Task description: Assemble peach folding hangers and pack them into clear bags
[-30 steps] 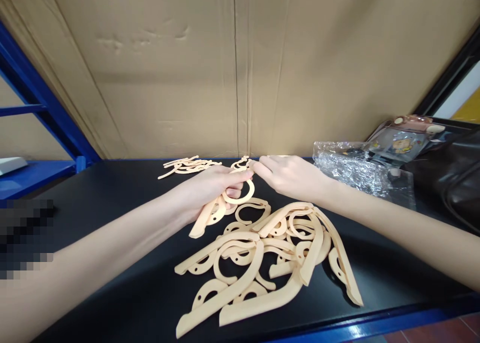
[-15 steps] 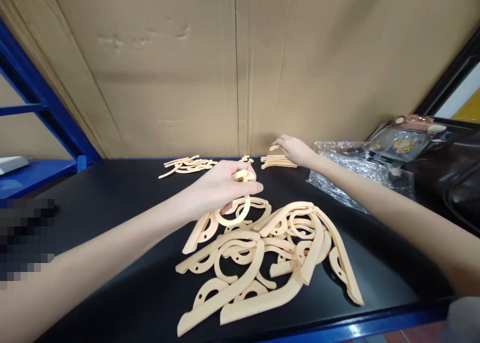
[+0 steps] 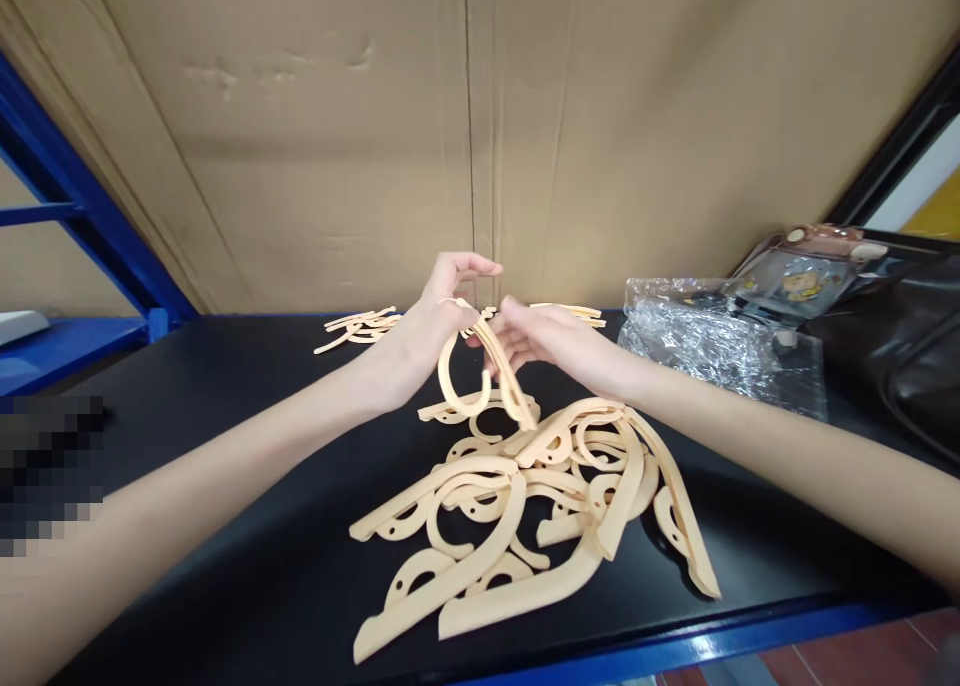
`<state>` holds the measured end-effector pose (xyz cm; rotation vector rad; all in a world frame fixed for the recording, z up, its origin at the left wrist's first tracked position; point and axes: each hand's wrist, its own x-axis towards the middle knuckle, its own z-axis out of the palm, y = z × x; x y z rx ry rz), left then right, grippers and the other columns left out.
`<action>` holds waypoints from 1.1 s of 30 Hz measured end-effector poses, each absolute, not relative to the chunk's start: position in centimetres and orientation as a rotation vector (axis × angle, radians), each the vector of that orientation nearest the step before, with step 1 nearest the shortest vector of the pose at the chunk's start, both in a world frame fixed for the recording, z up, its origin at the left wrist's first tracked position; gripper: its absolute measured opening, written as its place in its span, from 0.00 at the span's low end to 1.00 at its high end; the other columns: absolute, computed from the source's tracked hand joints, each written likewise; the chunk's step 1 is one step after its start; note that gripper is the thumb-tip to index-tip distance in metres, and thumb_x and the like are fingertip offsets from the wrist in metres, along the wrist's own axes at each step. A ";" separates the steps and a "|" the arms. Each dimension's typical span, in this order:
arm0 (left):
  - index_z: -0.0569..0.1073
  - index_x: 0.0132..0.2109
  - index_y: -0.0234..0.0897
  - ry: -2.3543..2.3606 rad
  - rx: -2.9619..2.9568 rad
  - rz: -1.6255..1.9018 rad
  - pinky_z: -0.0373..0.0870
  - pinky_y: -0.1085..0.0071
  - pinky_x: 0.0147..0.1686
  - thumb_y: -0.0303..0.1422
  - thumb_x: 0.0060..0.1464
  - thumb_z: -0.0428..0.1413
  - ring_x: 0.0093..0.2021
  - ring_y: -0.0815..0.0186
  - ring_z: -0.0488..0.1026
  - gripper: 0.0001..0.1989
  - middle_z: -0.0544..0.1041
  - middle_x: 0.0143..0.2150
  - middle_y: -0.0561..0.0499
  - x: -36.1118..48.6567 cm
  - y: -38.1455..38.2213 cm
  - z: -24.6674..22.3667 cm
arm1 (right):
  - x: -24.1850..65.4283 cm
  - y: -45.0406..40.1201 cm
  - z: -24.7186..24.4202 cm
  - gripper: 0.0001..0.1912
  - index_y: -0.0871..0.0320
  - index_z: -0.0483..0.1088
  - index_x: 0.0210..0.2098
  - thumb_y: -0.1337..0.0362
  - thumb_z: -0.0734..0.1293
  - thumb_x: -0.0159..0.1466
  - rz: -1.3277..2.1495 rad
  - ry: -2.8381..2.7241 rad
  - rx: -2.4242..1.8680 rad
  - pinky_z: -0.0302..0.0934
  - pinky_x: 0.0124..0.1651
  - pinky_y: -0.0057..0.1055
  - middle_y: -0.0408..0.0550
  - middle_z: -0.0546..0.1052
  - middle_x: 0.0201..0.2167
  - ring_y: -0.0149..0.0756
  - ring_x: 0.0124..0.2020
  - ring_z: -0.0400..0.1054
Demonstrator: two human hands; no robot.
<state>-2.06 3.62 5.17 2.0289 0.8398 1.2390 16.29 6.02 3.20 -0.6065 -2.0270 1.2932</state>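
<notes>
My left hand (image 3: 442,316), closed, grips a beige plastic clothes-hanger half (image 3: 463,406) with a round hook, raised above the table. The hook curls down below the thumb and the slim grooved arm slants down to the right. My right hand (image 3: 551,346) is close beside it, fingers bent at the far side of the hanger arm and thumb raised. What those fingers hold, if anything, is hidden. Below both hands lies a loose heap of similar hanger parts (image 3: 480,576), overlapping, some with hooks and holed tabs.
Slim beige strips (image 3: 360,324) lie at the back left, and a row of strips (image 3: 577,313) at the back right. Crumpled clear plastic (image 3: 705,346) and a dark bag (image 3: 900,336) occupy the right side. A cardboard wall (image 3: 337,146) closes off the back of the black table (image 3: 187,406).
My right hand has come left from the back-right strips, where it pinched one strip, to my left hand. The hanger half has turned, its arm now slanting down to the right.
</notes>
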 end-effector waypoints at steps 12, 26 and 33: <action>0.76 0.36 0.33 1.041 1.783 1.019 0.73 0.75 0.29 0.33 0.58 0.54 0.24 0.71 0.66 0.09 0.68 0.23 0.53 -2.8 3.1 5.8 | 18.5 5.3 6.1 0.13 0.58 0.70 0.45 0.60 0.57 0.70 -0.356 -2.225 -0.919 0.55 0.34 0.29 0.47 0.77 0.39 0.33 0.36 0.69; 0.71 0.22 0.29 1.060 1.550 1.094 0.69 0.77 0.25 0.24 0.59 0.53 0.20 0.75 0.63 0.17 0.66 0.21 0.52 -0.7 4.6 8.2 | 16.0 7.4 7.1 0.14 0.66 0.67 0.42 0.73 0.52 0.67 -0.933 -2.532 -1.024 0.49 0.26 0.33 0.56 0.74 0.28 0.37 0.24 0.66; 0.75 0.23 0.29 1.271 1.816 0.883 0.58 0.78 0.14 0.22 0.52 0.56 0.17 0.73 0.65 0.11 0.75 0.22 0.46 0.9 6.9 7.8 | 18.3 12.9 7.9 0.11 0.59 0.65 0.27 0.70 0.58 0.66 0.112 -2.455 -1.047 0.54 0.27 0.28 0.45 0.71 0.22 0.28 0.20 0.60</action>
